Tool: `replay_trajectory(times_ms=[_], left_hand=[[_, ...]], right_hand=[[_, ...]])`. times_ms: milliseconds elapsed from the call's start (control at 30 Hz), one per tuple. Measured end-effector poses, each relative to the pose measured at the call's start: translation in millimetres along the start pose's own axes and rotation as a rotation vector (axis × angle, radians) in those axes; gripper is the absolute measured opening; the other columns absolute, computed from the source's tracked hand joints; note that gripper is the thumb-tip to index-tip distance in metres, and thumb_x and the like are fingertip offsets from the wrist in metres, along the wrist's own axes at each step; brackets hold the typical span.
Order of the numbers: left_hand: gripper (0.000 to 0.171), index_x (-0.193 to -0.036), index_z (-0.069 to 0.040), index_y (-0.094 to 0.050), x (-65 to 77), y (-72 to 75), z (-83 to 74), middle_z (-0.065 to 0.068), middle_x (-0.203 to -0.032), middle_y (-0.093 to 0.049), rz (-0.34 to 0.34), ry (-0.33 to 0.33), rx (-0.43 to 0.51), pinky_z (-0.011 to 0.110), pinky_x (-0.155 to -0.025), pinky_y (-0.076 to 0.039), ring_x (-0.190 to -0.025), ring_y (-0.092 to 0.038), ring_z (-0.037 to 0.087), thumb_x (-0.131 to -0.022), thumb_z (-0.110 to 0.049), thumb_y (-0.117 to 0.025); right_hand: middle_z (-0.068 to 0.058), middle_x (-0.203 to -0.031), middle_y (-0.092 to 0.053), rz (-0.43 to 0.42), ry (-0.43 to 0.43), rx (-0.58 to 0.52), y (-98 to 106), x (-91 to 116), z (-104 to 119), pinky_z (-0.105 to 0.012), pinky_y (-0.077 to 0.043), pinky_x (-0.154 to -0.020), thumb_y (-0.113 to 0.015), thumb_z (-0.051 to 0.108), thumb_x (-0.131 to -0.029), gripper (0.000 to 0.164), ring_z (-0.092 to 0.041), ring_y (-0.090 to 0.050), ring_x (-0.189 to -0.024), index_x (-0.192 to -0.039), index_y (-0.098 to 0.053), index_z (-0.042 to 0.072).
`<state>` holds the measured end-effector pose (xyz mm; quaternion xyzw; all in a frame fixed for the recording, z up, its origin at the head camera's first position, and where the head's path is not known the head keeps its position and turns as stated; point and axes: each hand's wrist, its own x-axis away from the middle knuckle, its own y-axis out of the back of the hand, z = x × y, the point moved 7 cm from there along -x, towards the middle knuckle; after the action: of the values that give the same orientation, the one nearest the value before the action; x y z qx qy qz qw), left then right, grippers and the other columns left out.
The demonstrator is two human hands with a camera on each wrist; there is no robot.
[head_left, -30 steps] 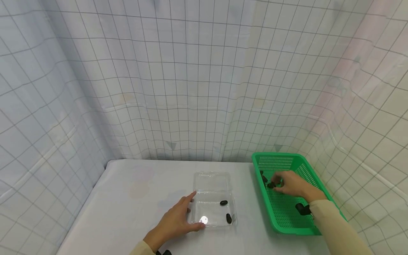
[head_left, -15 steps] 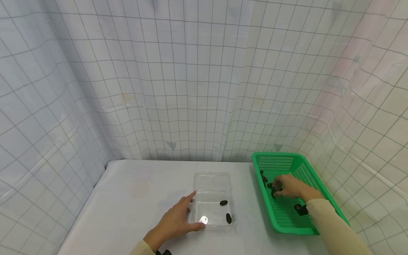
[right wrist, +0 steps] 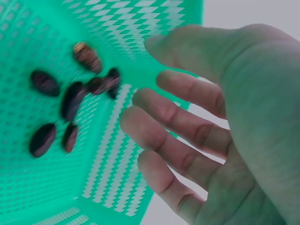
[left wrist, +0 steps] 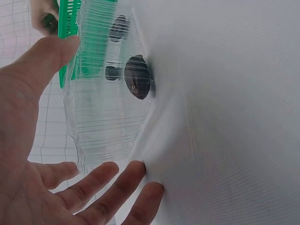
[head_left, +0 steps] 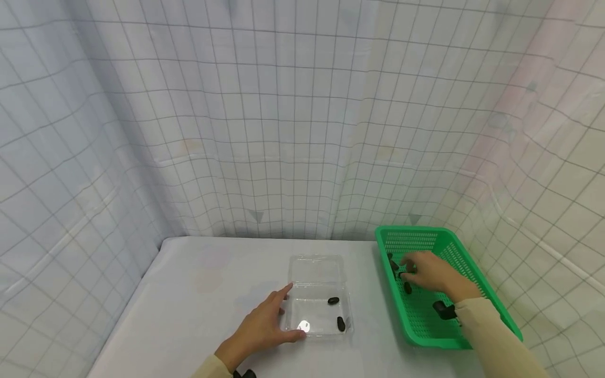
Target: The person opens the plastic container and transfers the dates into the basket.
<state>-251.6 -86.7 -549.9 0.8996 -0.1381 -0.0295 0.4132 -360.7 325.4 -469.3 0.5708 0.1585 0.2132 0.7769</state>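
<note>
A clear plastic clamshell box [head_left: 309, 315] lies with its lid folded back on the white table. Two dark, oval, glossy dates [head_left: 341, 324] sit in its right half. My left hand [head_left: 262, 325] is at the box's left side, its thumb by the near edge and its fingers spread straight. On the right, my right hand [head_left: 432, 273] is inside a green basket [head_left: 425, 342], above several dark wrinkled dates [right wrist: 72, 101]. Its fingers are loosely bent and apart from the thumb, with nothing visible between them in the right wrist view.
White grid-patterned curtains [head_left: 293, 131] enclose the table at the back and both sides. The basket stands near the right curtain, with its perforated wall [right wrist: 117, 154] rising around the dates. White table surface [head_left: 203, 294] extends left of the box.
My right hand touched a date half a second ago. Now it has lifted slightly away, and that date lies free on the basket floor. My left hand and the box look unmoved.
</note>
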Motion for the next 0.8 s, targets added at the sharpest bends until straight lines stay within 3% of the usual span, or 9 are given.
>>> replay_trajectory(times_ms=[167,367,600,800], left_hand=[[0.123,-0.181,-0.016,-0.041,-1.0,-2.3,-0.1,0.007,-0.158,-0.067,0.006,0.006,-0.001,0.056,-0.097,-0.064,-0.125,-0.076,0.027,-0.084,-0.063,-0.101],[0.122,-0.181,-0.016,-0.041,-1.7,-1.5,-2.2,0.006,-0.157,-0.067,0.007,-0.001,-0.005,0.055,-0.096,-0.064,-0.126,-0.076,0.027,-0.085,-0.064,-0.1],[0.123,-0.182,-0.017,-0.039,-2.4,0.8,-3.1,0.008,-0.157,-0.067,0.012,0.003,-0.005,0.058,-0.097,-0.065,-0.124,-0.076,0.027,-0.085,-0.062,-0.101],[0.123,-0.182,-0.016,-0.039,-1.2,1.1,-2.5,0.009,-0.159,-0.067,0.017,0.011,0.001,0.058,-0.097,-0.064,-0.124,-0.076,0.027,-0.086,-0.061,-0.1]], right_hand=[[-0.01,-0.119,-0.085,-0.097,0.037,0.037,14,0,38,-0.045,-0.067,-0.086,-0.087,0.015,-0.105,0.02,-0.029,-0.081,-0.105,-0.123,-0.083,0.008],[-0.006,-0.118,-0.082,-0.172,0.11,0.055,15,0,82,-0.033,-0.063,-0.079,-0.088,0.012,-0.104,0.022,-0.017,-0.076,-0.093,-0.124,-0.082,0.007],[-0.001,-0.12,-0.081,-0.159,0.185,0.046,-6,-6,118,-0.03,-0.064,-0.082,-0.089,0.014,-0.104,0.02,-0.017,-0.078,-0.094,-0.122,-0.08,0.013],[0.0,-0.118,-0.08,-0.098,0.243,0.01,-31,-14,140,-0.027,-0.064,-0.083,-0.087,0.017,-0.106,0.018,-0.018,-0.078,-0.096,-0.122,-0.081,0.014]])
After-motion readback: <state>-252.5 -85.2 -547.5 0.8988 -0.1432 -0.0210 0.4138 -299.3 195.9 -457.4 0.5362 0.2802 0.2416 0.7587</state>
